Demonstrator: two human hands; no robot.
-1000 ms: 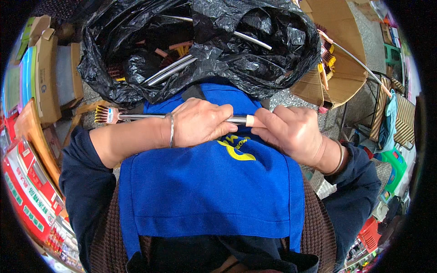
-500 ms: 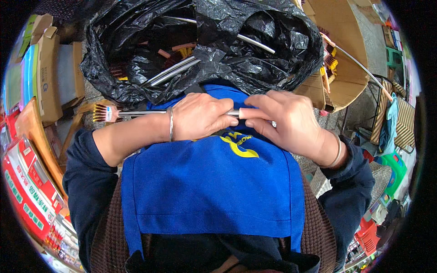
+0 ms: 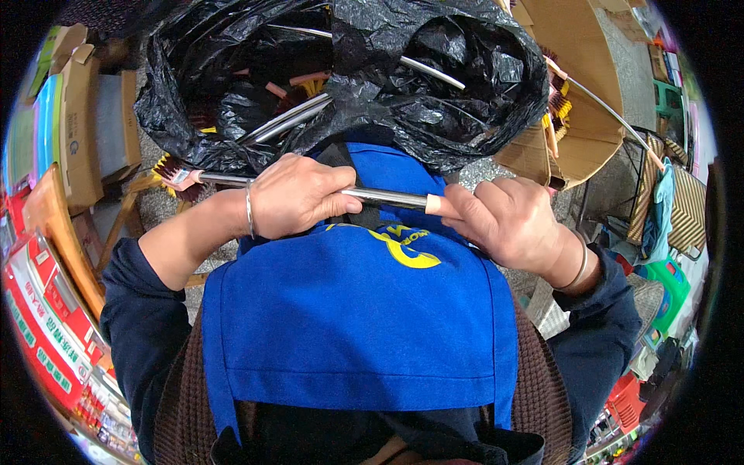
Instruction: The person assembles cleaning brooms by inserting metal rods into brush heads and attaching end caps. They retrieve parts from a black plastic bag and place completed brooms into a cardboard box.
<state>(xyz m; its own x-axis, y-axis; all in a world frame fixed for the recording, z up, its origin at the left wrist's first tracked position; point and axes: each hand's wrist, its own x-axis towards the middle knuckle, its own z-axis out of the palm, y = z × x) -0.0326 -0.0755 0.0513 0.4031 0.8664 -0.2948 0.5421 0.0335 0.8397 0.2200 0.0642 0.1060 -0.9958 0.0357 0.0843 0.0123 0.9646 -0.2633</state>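
At one blue apron (image 3: 356, 325), two hands (image 3: 298, 195) (image 3: 508, 221), two bracelets (image 3: 249, 208) (image 3: 580, 263) and one brush (image 3: 387, 198) are counted; beyond the apron, one black plastic bag (image 3: 372, 105) is counted.

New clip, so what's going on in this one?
A person's left hand grips a brush by its metal handle, bristles out to the left, while the right hand grips the pink end. The brush is held crosswise above a blue apron. Beyond, metal tubes lie in a black bag.
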